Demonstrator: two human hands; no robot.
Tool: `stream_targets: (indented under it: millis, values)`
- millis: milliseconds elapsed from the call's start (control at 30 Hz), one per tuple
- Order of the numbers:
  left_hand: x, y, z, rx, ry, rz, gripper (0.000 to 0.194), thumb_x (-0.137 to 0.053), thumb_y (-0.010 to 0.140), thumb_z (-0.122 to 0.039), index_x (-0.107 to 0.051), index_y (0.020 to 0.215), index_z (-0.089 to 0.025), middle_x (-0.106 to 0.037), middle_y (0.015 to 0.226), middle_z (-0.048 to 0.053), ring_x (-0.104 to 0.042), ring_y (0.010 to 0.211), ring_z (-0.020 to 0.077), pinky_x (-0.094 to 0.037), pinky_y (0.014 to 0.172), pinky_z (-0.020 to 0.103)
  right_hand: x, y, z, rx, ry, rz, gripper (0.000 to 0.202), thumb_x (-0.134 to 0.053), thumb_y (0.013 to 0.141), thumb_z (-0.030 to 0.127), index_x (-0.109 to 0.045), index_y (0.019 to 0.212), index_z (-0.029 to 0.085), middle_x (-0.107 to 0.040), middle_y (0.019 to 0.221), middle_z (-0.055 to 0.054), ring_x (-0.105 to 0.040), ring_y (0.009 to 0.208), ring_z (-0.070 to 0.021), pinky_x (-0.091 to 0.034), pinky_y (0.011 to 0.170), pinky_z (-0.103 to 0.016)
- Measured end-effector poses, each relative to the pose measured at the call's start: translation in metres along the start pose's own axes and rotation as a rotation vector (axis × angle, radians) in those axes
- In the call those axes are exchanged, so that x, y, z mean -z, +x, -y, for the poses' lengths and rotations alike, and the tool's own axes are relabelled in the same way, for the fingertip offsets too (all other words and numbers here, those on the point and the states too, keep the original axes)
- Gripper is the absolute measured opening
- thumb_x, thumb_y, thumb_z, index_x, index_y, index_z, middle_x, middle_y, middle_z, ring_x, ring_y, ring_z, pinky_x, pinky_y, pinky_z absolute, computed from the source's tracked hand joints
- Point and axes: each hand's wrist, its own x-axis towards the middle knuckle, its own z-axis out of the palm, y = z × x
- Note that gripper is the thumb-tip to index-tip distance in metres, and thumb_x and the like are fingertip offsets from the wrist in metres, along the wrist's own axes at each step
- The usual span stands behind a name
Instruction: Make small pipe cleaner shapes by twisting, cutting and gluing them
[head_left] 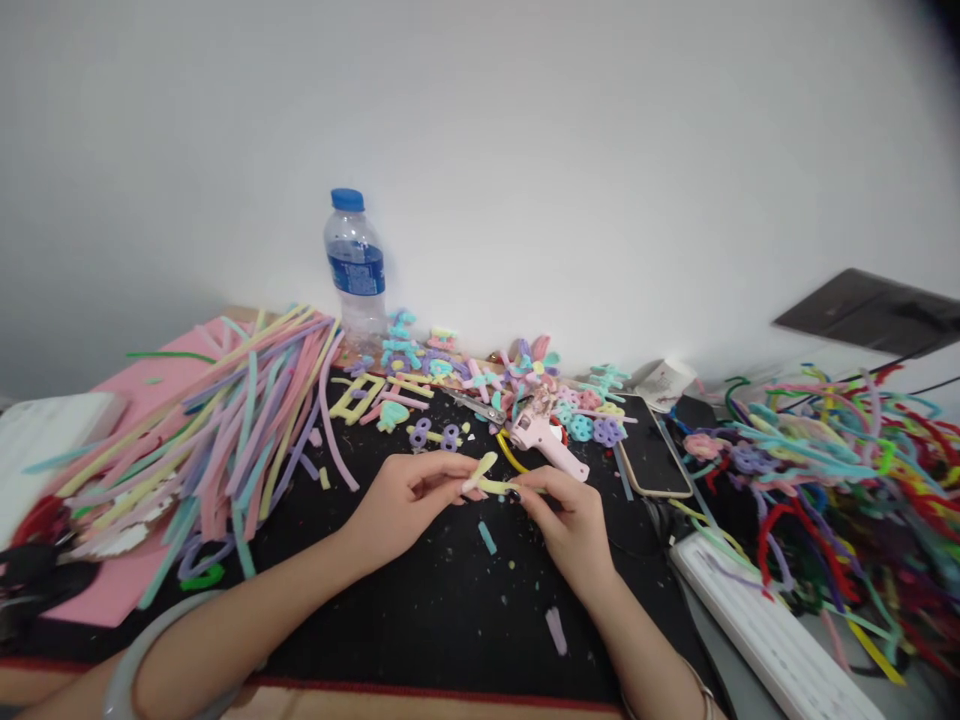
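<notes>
Between my two hands is a pale yellow pipe cleaner [491,486], bent so that one end sticks up in a small loop. My left hand [405,505] pinches it near the bend, thumb and forefinger pressed together. On the other side, my right hand [566,515] grips the straight end in its fingertips. Just beyond the hands lie a pink glue gun [551,440] and metal scissors [474,404]. A short blue pipe cleaner piece [487,538] and a lilac piece [556,631] rest on the black mat [420,640] below.
A big heap of pastel pipe cleaners [259,420] covers the left, and a tangled colourful pile [847,480] the right. Finished flower shapes [592,415] sit at the back by a water bottle [356,265]. A phone [652,450] and a white power strip [772,630] lie right.
</notes>
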Motion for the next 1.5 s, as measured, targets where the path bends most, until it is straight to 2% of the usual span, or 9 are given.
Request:
stream_targets:
  millis: [67, 200, 300, 400, 633, 933, 1133, 1333, 1500]
  values:
    - [0.000, 0.000, 0.001, -0.010, 0.004, 0.004, 0.021, -0.058, 0.080, -0.022, -0.070, 0.097, -0.019, -0.074, 0.086, 0.004, -0.069, 0.078, 0.0191, -0.056, 0.075, 0.030, 0.000, -0.001, 0.000, 0.023, 0.008, 0.005, 0.006, -0.062, 0.080, 0.021, -0.068, 0.082, 0.021, -0.069, 0.075, -0.004, -0.063, 0.065, -0.0168, -0.049, 0.058, -0.026]
    - [-0.002, -0.001, -0.001, -0.050, 0.082, 0.031, 0.020, -0.058, 0.079, -0.021, -0.071, 0.094, -0.020, -0.073, 0.091, 0.004, -0.068, 0.082, 0.0192, -0.055, 0.077, 0.029, -0.002, -0.002, 0.002, 0.111, -0.003, 0.053, 0.011, -0.065, 0.080, 0.024, -0.066, 0.090, 0.023, -0.069, 0.081, -0.005, -0.063, 0.068, -0.0175, -0.050, 0.057, -0.027]
    - [-0.003, -0.001, -0.001, -0.074, 0.132, 0.048, 0.019, -0.058, 0.081, -0.022, -0.072, 0.093, -0.020, -0.073, 0.091, 0.003, -0.068, 0.082, 0.0184, -0.055, 0.075, 0.026, -0.003, -0.003, 0.002, 0.197, -0.034, 0.095, 0.013, -0.063, 0.082, 0.022, -0.065, 0.095, 0.024, -0.068, 0.085, -0.006, -0.063, 0.077, -0.0193, -0.051, 0.067, -0.029]
    - [-0.004, 0.000, -0.001, -0.063, 0.139, 0.043, 0.018, -0.058, 0.080, -0.022, -0.071, 0.092, -0.019, -0.074, 0.091, 0.003, -0.068, 0.082, 0.0184, -0.055, 0.075, 0.026, -0.003, -0.004, 0.001, 0.245, -0.079, 0.116, 0.014, -0.059, 0.085, 0.019, -0.065, 0.096, 0.024, -0.067, 0.088, -0.006, -0.063, 0.082, -0.0197, -0.051, 0.073, -0.031]
    - [-0.006, 0.000, 0.000, -0.022, 0.117, 0.035, 0.018, -0.059, 0.080, -0.022, -0.070, 0.093, -0.018, -0.073, 0.093, 0.004, -0.069, 0.085, 0.0185, -0.055, 0.077, 0.026, -0.002, -0.004, 0.000, 0.321, -0.186, 0.109, 0.013, -0.057, 0.085, 0.017, -0.066, 0.093, 0.022, -0.067, 0.087, -0.007, -0.062, 0.080, -0.0188, -0.051, 0.070, -0.031]
    - [-0.003, 0.005, 0.006, 0.152, -0.122, -0.049, 0.022, -0.063, 0.078, -0.026, -0.063, 0.094, -0.013, -0.073, 0.085, 0.007, -0.070, 0.078, 0.0205, -0.057, 0.070, 0.029, -0.002, -0.004, -0.001, 0.361, -0.214, 0.030, 0.021, -0.060, 0.084, 0.017, -0.063, 0.105, 0.022, -0.066, 0.097, -0.008, -0.061, 0.091, -0.0198, -0.051, 0.078, -0.033]
    - [-0.004, 0.007, 0.007, 0.227, -0.142, -0.048, 0.022, -0.064, 0.077, -0.025, -0.062, 0.095, -0.013, -0.073, 0.084, 0.007, -0.071, 0.079, 0.0202, -0.056, 0.068, 0.027, -0.002, -0.004, -0.004, 0.382, -0.236, 0.024, 0.018, -0.060, 0.084, 0.012, -0.063, 0.101, 0.020, -0.066, 0.089, -0.007, -0.060, 0.081, -0.0184, -0.050, 0.071, -0.032]
    - [-0.002, 0.007, 0.010, 0.282, -0.206, -0.049, 0.022, -0.064, 0.077, -0.026, -0.061, 0.095, -0.013, -0.073, 0.082, 0.006, -0.071, 0.080, 0.0197, -0.054, 0.067, 0.024, -0.001, -0.004, -0.003, 0.392, -0.244, -0.011, 0.027, -0.062, 0.082, 0.012, -0.059, 0.108, 0.019, -0.064, 0.099, -0.009, -0.059, 0.091, -0.0203, -0.049, 0.080, -0.034]
    - [-0.001, 0.009, 0.010, 0.321, -0.225, -0.071, 0.022, -0.065, 0.076, -0.025, -0.060, 0.094, -0.013, -0.073, 0.081, 0.007, -0.071, 0.080, 0.0202, -0.054, 0.066, 0.024, 0.000, -0.002, -0.002, 0.383, -0.266, -0.085, 0.019, -0.060, 0.082, 0.008, -0.063, 0.097, 0.021, -0.061, 0.101, -0.009, -0.058, 0.095, -0.0211, -0.048, 0.082, -0.035]
